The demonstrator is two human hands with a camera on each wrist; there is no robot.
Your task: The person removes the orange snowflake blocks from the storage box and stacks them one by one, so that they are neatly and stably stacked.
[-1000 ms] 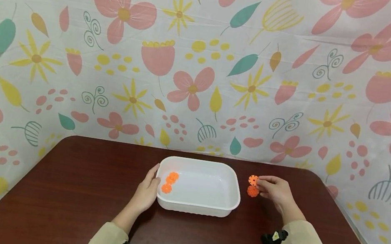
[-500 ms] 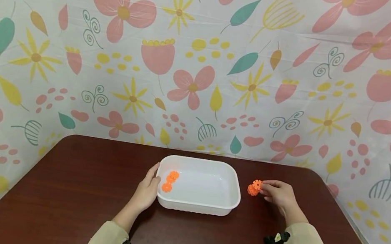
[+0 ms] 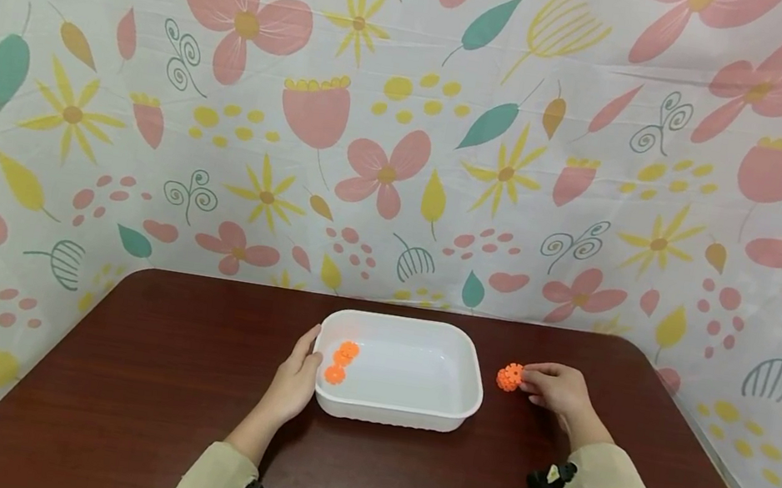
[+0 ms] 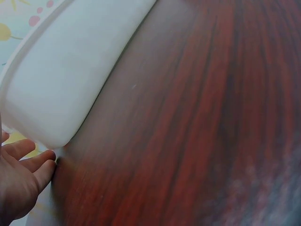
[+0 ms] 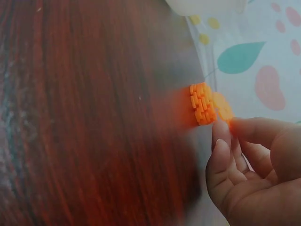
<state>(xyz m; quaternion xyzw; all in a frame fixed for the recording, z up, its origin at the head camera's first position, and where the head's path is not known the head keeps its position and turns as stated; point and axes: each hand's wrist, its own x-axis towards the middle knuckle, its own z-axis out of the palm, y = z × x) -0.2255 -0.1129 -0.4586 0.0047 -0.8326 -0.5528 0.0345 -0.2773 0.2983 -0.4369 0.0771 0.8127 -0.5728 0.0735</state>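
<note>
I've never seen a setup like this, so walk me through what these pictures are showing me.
It's a person, not a robot: a left hand and a right hand, both bare. The wide picture comes from a head-worn camera looking forward and down; the two close ones come from cameras at the left wrist and right wrist. On a dark reddish-brown table stands a white tray with a few orange flower-shaped pieces inside its left end. The left hand rests against that end. Right of the tray, the right hand pinches one orange piece beside a stack of similar ones.
</note>
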